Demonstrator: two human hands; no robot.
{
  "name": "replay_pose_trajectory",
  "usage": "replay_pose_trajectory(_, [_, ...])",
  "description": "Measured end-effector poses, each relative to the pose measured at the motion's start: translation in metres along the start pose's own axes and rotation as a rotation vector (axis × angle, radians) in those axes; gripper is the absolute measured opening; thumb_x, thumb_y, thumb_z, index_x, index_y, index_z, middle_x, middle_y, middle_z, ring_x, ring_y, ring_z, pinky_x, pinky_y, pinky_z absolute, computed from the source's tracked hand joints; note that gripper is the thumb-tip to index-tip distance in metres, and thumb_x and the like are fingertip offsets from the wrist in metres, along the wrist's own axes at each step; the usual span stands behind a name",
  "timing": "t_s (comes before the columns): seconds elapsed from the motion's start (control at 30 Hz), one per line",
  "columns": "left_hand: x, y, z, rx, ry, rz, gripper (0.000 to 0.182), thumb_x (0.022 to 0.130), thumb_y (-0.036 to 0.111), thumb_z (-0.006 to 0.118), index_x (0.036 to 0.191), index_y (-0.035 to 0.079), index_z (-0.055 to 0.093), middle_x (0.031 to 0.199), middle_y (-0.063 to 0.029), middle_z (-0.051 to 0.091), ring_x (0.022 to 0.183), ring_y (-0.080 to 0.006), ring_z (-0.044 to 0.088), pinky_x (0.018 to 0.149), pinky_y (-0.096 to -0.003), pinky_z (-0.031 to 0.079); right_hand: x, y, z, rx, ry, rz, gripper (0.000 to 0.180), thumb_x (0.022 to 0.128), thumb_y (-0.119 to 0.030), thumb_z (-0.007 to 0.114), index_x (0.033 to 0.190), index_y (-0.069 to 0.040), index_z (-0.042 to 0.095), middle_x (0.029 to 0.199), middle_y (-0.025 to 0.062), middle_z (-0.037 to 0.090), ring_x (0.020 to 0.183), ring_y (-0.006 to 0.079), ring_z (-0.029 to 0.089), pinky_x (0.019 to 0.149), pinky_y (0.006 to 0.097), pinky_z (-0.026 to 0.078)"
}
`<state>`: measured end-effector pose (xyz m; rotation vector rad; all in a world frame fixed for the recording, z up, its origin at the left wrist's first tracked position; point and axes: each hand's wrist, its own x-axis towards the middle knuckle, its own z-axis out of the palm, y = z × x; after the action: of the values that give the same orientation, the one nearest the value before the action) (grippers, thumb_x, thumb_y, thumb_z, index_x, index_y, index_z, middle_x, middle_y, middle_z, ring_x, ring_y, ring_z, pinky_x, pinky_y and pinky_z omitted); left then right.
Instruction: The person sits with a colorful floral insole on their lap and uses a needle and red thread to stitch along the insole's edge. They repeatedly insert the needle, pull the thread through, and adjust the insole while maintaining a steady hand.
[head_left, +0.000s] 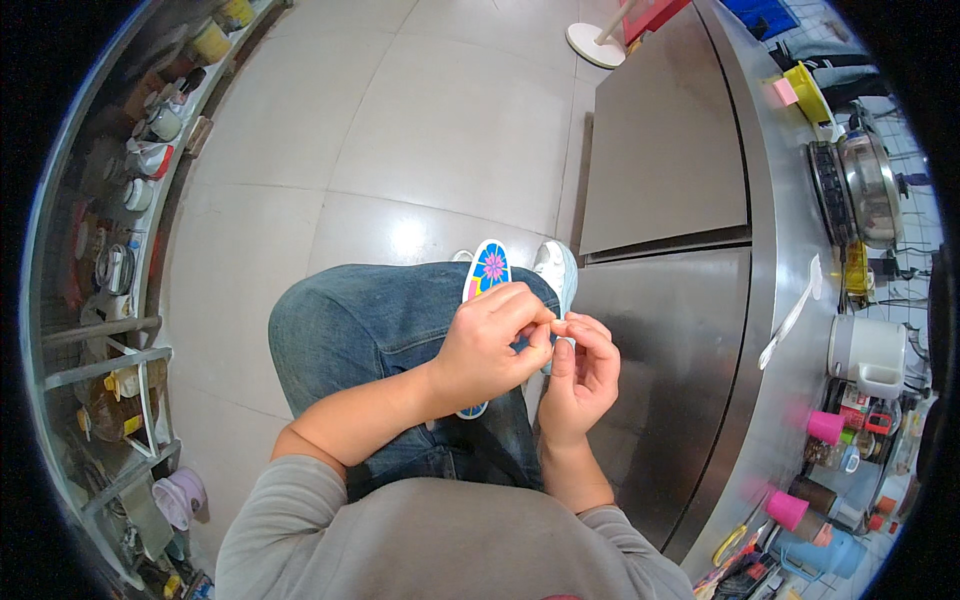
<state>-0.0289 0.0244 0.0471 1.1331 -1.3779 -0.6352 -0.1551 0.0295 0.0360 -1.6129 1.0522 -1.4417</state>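
My left hand (491, 345) is bent above my lap, its thumb and index finger curled towards each other. Its fingertips meet those of my right hand (583, 367), whose fingers are half curled with the thumb raised. Something tiny and pale may be between the fingertips; it is too small to make out. Under my left hand, an insole (490, 268) patterned in blue, pink and yellow lies on the thigh of my jeans (345, 322). Its middle is hidden by my hand and forearm, and its other end shows below the wrist.
On the right runs a steel counter (787, 285) with a metal pot (870, 187), a white pot (870, 356), pink cups (825, 427) and scissors (731, 544). Steel cabinet doors (667, 315) are beneath. A shelf (176, 150) with jars stands left, a lilac bucket (180, 495) below.
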Motion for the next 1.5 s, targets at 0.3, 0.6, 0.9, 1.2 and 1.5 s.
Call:
replay_pose_trajectory(0.3, [0.003,-0.003,-0.007,-0.021,0.024,-0.033,0.01,0.071,-0.005,0.062,0.079,0.0,0.059,0.068,-0.0063,0.054,0.052,-0.0102,0.05,0.046,-0.0226,0.04,0.002,-0.004,0.001,-0.149,-0.08,-0.053,0.016,0.083,0.005,0.058,0.098,0.001,0.057,0.098,0.0125,0.065,0.101,0.0244,0.057,0.091,0.0346,0.043])
replay_pose_trajectory(0.6, [0.012,-0.011,-0.016,0.04,-0.15,0.085,0.008,0.076,-0.001,0.061,0.083,0.001,0.059,0.073,-0.0094,0.056,0.066,-0.0249,0.056,0.059,-0.0321,0.046,0.017,0.0,-0.003,0.258,-0.021,0.268,0.023,0.08,0.005,0.064,0.101,0.002,0.054,0.097,0.0115,0.061,0.091,0.0175,0.059,0.087,0.0291,0.046])
replay_pose_trajectory(0.9, [0.009,-0.017,-0.019,0.304,-0.014,0.249,0.016,0.065,-0.001,0.066,0.078,0.002,0.058,0.067,-0.0088,0.053,0.061,-0.0266,0.053,0.056,-0.0346,0.046,0.017,-0.003,0.01,0.015,-0.094,0.088,0.018,0.081,0.008,0.06,0.097,0.002,0.056,0.1,0.0136,0.062,0.095,0.0196,0.059,0.089,0.0306,0.045])
replay_pose_trajectory(1.2, [0.015,-0.018,-0.021,0.131,-0.08,0.259,0.016,0.067,-0.002,0.066,0.081,0.002,0.059,0.07,-0.0097,0.054,0.065,-0.0277,0.055,0.059,-0.0356,0.047,0.023,-0.006,0.004,0.108,-0.054,0.171,0.019,0.081,0.006,0.062,0.098,0.001,0.055,0.099,0.0129,0.06,0.093,0.0173,0.06,0.086,0.0308,0.047])
replay_pose_trajectory(1.5, [0.013,-0.021,-0.025,0.3,-0.007,0.319,0.018,0.064,-0.002,0.067,0.079,0.003,0.058,0.07,-0.0082,0.053,0.061,-0.0253,0.053,0.054,-0.0338,0.046,0.027,-0.007,0.015,-0.206,-0.088,-0.046,0.019,0.075,0.007,0.065,0.091,-0.002,0.06,0.093,0.012,0.062,0.09,0.0201,0.061,0.081,0.031,0.048])
